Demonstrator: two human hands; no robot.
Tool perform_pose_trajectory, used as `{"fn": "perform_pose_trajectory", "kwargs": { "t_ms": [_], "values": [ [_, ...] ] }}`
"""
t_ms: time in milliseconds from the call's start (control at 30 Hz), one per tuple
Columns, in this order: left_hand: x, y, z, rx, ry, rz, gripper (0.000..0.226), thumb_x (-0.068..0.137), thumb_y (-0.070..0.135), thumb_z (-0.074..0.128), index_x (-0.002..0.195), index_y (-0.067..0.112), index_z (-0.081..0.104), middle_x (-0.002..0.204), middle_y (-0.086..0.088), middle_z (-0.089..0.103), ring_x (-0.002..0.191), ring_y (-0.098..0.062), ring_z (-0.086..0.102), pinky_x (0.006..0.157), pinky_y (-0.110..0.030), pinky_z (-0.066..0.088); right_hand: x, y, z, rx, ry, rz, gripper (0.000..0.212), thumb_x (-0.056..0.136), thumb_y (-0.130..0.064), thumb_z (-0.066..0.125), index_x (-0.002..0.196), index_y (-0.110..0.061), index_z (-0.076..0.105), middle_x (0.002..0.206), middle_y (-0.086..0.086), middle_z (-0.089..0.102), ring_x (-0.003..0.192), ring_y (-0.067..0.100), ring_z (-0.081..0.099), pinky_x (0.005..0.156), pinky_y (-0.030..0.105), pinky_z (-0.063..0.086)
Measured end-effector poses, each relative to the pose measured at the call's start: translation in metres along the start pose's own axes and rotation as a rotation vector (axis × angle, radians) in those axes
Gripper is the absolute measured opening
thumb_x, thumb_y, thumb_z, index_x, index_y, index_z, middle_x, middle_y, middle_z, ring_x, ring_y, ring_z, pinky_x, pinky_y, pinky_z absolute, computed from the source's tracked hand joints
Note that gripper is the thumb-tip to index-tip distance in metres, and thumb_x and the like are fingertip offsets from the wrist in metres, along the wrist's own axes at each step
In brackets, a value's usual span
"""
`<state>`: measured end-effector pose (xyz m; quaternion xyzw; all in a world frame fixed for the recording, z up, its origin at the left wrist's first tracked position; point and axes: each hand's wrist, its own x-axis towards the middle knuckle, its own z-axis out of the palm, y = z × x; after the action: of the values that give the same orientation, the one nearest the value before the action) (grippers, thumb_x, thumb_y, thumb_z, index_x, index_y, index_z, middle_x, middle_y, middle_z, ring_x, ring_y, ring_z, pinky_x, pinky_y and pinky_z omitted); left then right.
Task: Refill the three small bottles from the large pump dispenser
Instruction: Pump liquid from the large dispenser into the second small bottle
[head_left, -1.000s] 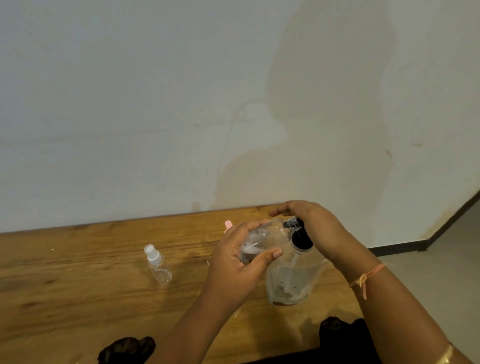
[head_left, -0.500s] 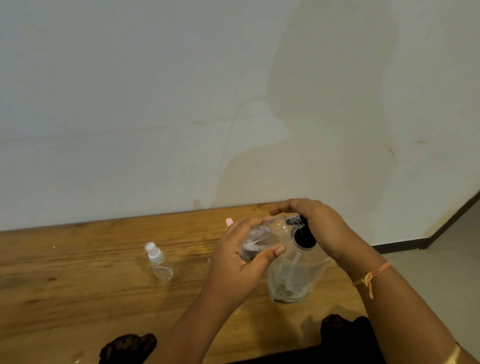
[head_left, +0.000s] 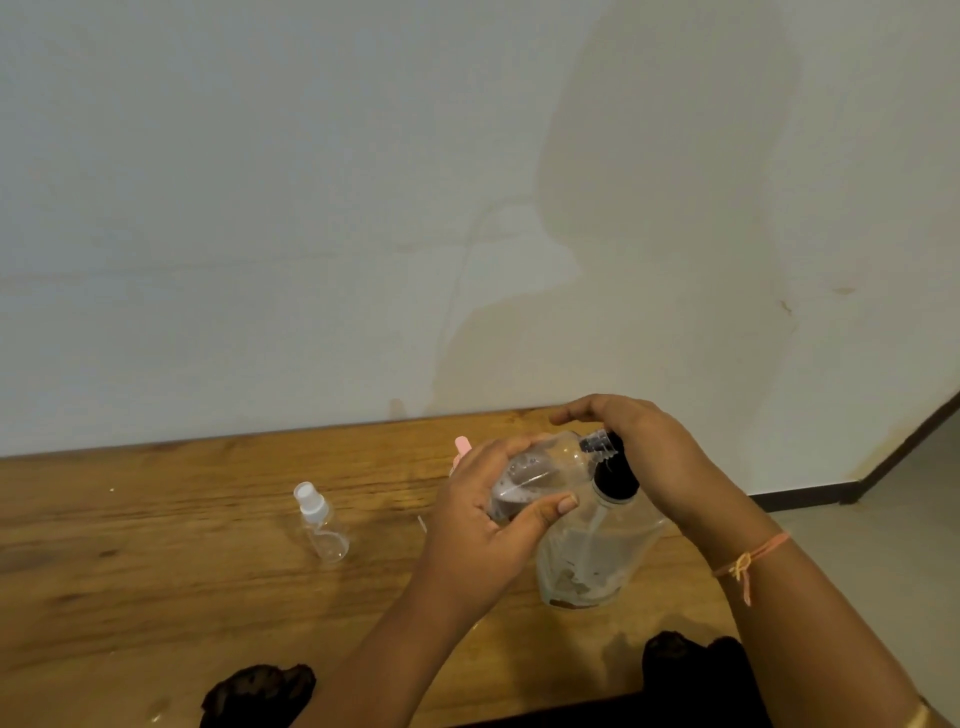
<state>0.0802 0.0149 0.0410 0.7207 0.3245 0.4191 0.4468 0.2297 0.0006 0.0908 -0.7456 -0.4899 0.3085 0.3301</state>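
A large clear pump dispenser (head_left: 597, 561) with a black pump top stands on the wooden table (head_left: 156, 545); it holds a little liquid. My left hand (head_left: 483, 525) grips a small clear bottle (head_left: 540, 475), tilted on its side with its open threaded neck up against the black pump head. My right hand (head_left: 644, 447) lies over the pump head, fingers arched forward. A second small clear bottle (head_left: 319, 522) with a white spray cap stands alone to the left. Behind my left hand pokes a pink cap (head_left: 462, 446); what it sits on is hidden.
A pale stained wall rises right behind the table's far edge. Dark cloth (head_left: 260, 696) lies at the near edge on the left, and another dark patch (head_left: 696, 670) on the right. The floor and a dark skirting board (head_left: 810, 496) show at the right.
The small bottle and both hands stay at the pump head and shift only slightly. The bottle with the white cap has not moved.
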Motion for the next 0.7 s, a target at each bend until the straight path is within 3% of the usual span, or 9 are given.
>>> {"fn": "perform_pose_trajectory", "kwargs": {
  "t_ms": [67, 133, 200, 267, 367, 433, 500, 600, 700],
  "values": [
    [-0.0003, 0.0011, 0.0004, 0.015, -0.008, 0.002, 0.042, 0.075, 0.014, 0.074, 0.102, 0.041, 0.056, 0.104, 0.026, 0.053, 0.099, 0.036, 0.035, 0.076, 0.008, 0.031, -0.0001, 0.0035, 0.0016, -0.006, -0.008, 0.001, 0.039, 0.095, -0.005, 0.036, 0.092, -0.030, 0.065, 0.108, 0.003, 0.059, 0.106, 0.022, 0.053, 0.092, 0.031, 0.040],
    [-0.0012, 0.0021, 0.0007, 0.010, -0.015, -0.006, 0.042, 0.076, 0.013, 0.073, 0.103, 0.039, 0.056, 0.106, 0.025, 0.051, 0.098, 0.038, 0.033, 0.074, 0.009, 0.031, -0.0033, 0.0059, 0.0025, -0.003, -0.010, -0.032, 0.037, 0.095, 0.001, 0.037, 0.109, -0.020, 0.065, 0.117, 0.007, 0.061, 0.112, 0.023, 0.053, 0.094, 0.030, 0.039],
    [-0.0014, 0.0015, 0.0009, 0.004, -0.017, -0.004, 0.041, 0.075, 0.013, 0.073, 0.104, 0.038, 0.057, 0.107, 0.023, 0.052, 0.098, 0.037, 0.033, 0.074, 0.009, 0.031, -0.0035, 0.0078, 0.0028, -0.026, 0.001, -0.060, 0.037, 0.095, 0.000, 0.037, 0.112, -0.020, 0.063, 0.116, 0.006, 0.061, 0.112, 0.022, 0.053, 0.090, 0.027, 0.038],
    [-0.0017, -0.0004, 0.0002, -0.003, -0.004, 0.016, 0.040, 0.074, 0.019, 0.074, 0.105, 0.038, 0.058, 0.105, 0.022, 0.057, 0.101, 0.032, 0.038, 0.077, 0.006, 0.034, -0.0035, 0.0040, 0.0030, 0.044, -0.014, -0.045, 0.037, 0.096, -0.008, 0.034, 0.101, -0.029, 0.064, 0.109, 0.001, 0.062, 0.109, 0.020, 0.054, 0.084, 0.026, 0.039],
    [-0.0013, -0.0042, -0.0013, -0.013, 0.011, 0.032, 0.038, 0.072, 0.033, 0.074, 0.107, 0.040, 0.061, 0.107, 0.024, 0.061, 0.105, 0.014, 0.051, 0.089, -0.012, 0.042, -0.0022, 0.0009, 0.0011, 0.096, 0.034, -0.055, 0.044, 0.097, -0.017, 0.026, 0.089, -0.040, 0.063, 0.111, -0.007, 0.061, 0.111, 0.017, 0.053, 0.099, 0.036, 0.038],
    [-0.0009, -0.0055, -0.0014, -0.016, 0.016, 0.038, 0.039, 0.071, 0.037, 0.074, 0.108, 0.040, 0.061, 0.111, 0.026, 0.059, 0.106, 0.009, 0.054, 0.091, -0.015, 0.044, -0.0041, 0.0012, -0.0002, 0.098, 0.055, -0.085, 0.046, 0.097, -0.018, 0.024, 0.090, -0.041, 0.062, 0.112, -0.010, 0.058, 0.110, 0.014, 0.052, 0.100, 0.037, 0.037],
    [-0.0002, -0.0052, -0.0007, -0.013, 0.013, 0.028, 0.039, 0.071, 0.037, 0.075, 0.107, 0.040, 0.061, 0.107, 0.028, 0.060, 0.106, 0.011, 0.053, 0.089, -0.013, 0.044, -0.0027, 0.0050, 0.0007, 0.081, 0.032, -0.091, 0.043, 0.097, -0.016, 0.027, 0.092, -0.041, 0.062, 0.107, -0.011, 0.058, 0.104, 0.011, 0.051, 0.092, 0.029, 0.039],
    [-0.0015, -0.0048, 0.0003, -0.005, -0.001, 0.008, 0.039, 0.072, 0.027, 0.074, 0.105, 0.041, 0.059, 0.099, 0.034, 0.060, 0.103, 0.030, 0.040, 0.082, 0.003, 0.034, -0.0011, 0.0087, 0.0036, 0.007, -0.013, -0.077, 0.038, 0.095, -0.007, 0.036, 0.097, -0.035, 0.062, 0.101, -0.008, 0.059, 0.102, 0.016, 0.053, 0.085, 0.028, 0.042],
    [-0.0021, -0.0056, 0.0002, -0.006, 0.002, 0.000, 0.039, 0.073, 0.028, 0.073, 0.105, 0.043, 0.058, 0.104, 0.026, 0.060, 0.105, 0.024, 0.045, 0.079, 0.002, 0.038, -0.0016, 0.0065, 0.0036, 0.101, -0.025, 0.015, 0.036, 0.096, -0.013, 0.032, 0.092, -0.029, 0.064, 0.089, -0.011, 0.057, 0.098, 0.018, 0.053, 0.073, 0.024, 0.043]
  ]
}}
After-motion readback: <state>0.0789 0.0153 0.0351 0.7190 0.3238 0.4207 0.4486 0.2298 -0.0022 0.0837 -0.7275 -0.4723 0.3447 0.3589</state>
